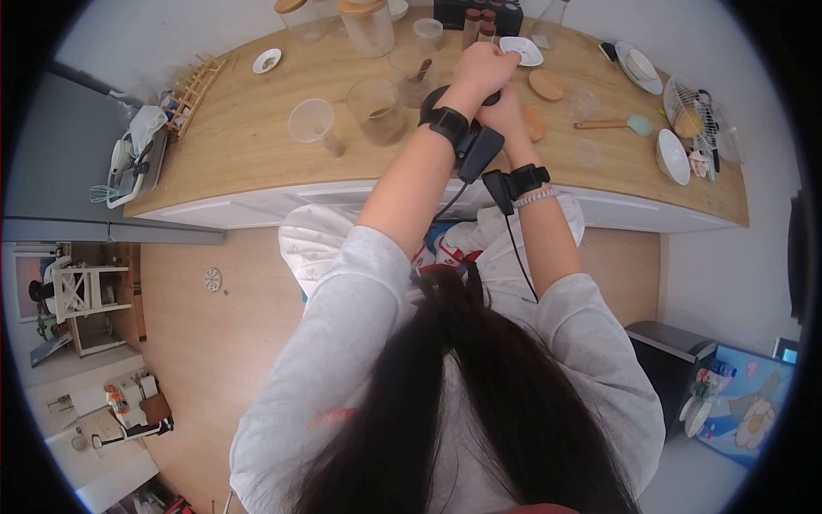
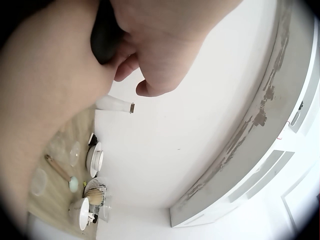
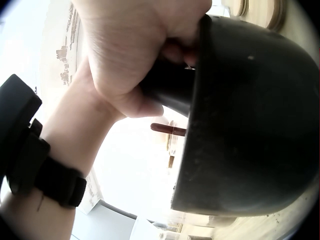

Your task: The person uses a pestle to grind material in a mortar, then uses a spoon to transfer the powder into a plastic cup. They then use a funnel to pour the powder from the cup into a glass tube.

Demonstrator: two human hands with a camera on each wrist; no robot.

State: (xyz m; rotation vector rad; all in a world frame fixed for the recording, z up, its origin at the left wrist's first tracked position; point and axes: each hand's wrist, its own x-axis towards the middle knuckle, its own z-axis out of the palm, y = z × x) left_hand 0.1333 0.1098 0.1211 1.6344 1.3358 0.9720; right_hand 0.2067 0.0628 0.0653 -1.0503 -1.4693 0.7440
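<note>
A black mortar (image 3: 255,115) stands on the wooden counter (image 1: 231,137) in front of the person, its rim and round side large in the right wrist view. Its dark pestle (image 3: 172,85) rises from the opening. My right hand (image 1: 507,116) grips the pestle just above the rim, thumb and fingers curled round it. Against the top of the right hand, my left hand (image 1: 484,70) is curled at the pestle's upper end. In the left wrist view the left hand (image 2: 165,47) shows bent fingers, with the pestle's end mostly hidden.
Left of the mortar are a glass beaker (image 1: 377,111), a clear funnel-like cup (image 1: 311,121) and a jar with a brown stick (image 1: 423,70). Behind sits a white dish (image 1: 521,51). Wooden lids (image 1: 546,84), a spatula (image 1: 638,125) and a white bowl (image 1: 672,157) lie to the right.
</note>
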